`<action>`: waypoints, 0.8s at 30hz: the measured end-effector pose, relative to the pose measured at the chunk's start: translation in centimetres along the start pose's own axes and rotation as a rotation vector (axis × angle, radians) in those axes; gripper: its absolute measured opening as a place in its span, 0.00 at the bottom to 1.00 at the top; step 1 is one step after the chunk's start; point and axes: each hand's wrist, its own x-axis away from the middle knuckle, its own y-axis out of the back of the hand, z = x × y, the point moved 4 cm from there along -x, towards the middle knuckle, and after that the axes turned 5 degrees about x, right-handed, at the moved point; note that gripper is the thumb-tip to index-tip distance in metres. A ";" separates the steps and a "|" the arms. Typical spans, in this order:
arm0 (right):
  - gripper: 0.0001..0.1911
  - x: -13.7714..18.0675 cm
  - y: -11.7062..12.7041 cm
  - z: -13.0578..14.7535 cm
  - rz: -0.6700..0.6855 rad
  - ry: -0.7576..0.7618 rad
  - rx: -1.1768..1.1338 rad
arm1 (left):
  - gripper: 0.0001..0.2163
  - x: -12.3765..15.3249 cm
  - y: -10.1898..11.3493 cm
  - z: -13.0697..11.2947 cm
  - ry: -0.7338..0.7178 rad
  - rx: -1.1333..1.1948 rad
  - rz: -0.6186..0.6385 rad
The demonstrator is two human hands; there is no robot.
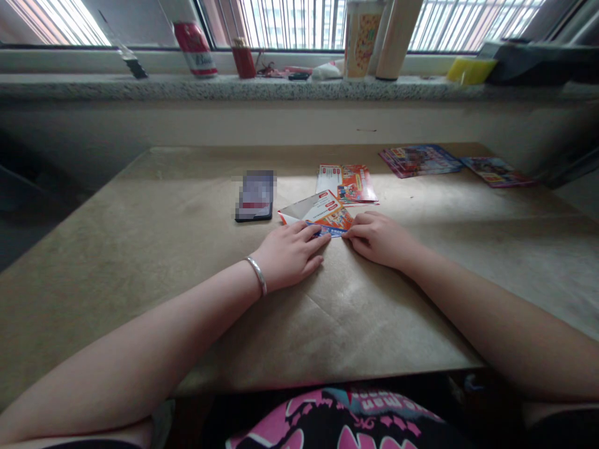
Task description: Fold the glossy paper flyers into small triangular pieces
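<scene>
A printed paper leaflet (327, 209), partly folded, lies on the tan table (262, 337) in front of me. My left hand (291, 252), with a silver bangle at the wrist, rests flat on its near left edge, fingers stretched out. At the near right corner, the curled fingers of my right hand (381, 239) close on the paper; the exact grip is partly hidden. Just behind the folded sheet lie more orange and white leaflets (358, 182). A phone (255, 196), its screen blurred out, is left of them.
Two groups of colourful leaflets, a fanned stack (423, 160) and another pile (498, 171), lie at the table's back right. On the stone windowsill (281, 91) stand a red can (195, 50), a red jar (244, 59), a tall container (362, 40) and a yellow object (471, 71).
</scene>
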 end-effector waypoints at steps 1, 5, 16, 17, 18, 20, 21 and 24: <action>0.13 0.0 0.0 0.0 0.001 -0.002 -0.004 | 0.22 0.1 0.0 0.0 0.003 0.004 0.009; 0.13 0.0 0.0 -0.1 -0.004 -0.016 -0.016 | 0.21 0.4 0.3 0.5 0.032 0.028 0.056; 0.13 0.0 0.1 0.0 -0.005 -0.026 -0.003 | 0.20 1.0 1.9 2.5 0.036 -0.024 0.195; 0.13 0.0 0.1 0.0 -0.006 -0.025 -0.002 | 0.19 1.1 1.9 2.7 0.043 -0.036 0.204; 0.13 0.0 0.0 0.0 -0.008 -0.023 -0.002 | 0.18 1.2 1.9 2.8 0.050 -0.044 0.208; 0.13 0.0 0.0 -0.1 -0.010 -0.020 -0.003 | 0.17 1.4 2.0 3.1 0.060 -0.047 0.206; 0.13 0.0 0.0 -0.1 -0.010 -0.020 -0.004 | 0.17 1.4 2.0 3.2 0.061 -0.044 0.199; 0.13 0.0 0.1 0.0 -0.006 -0.022 -0.002 | 0.15 1.5 2.2 3.3 0.070 -0.018 0.132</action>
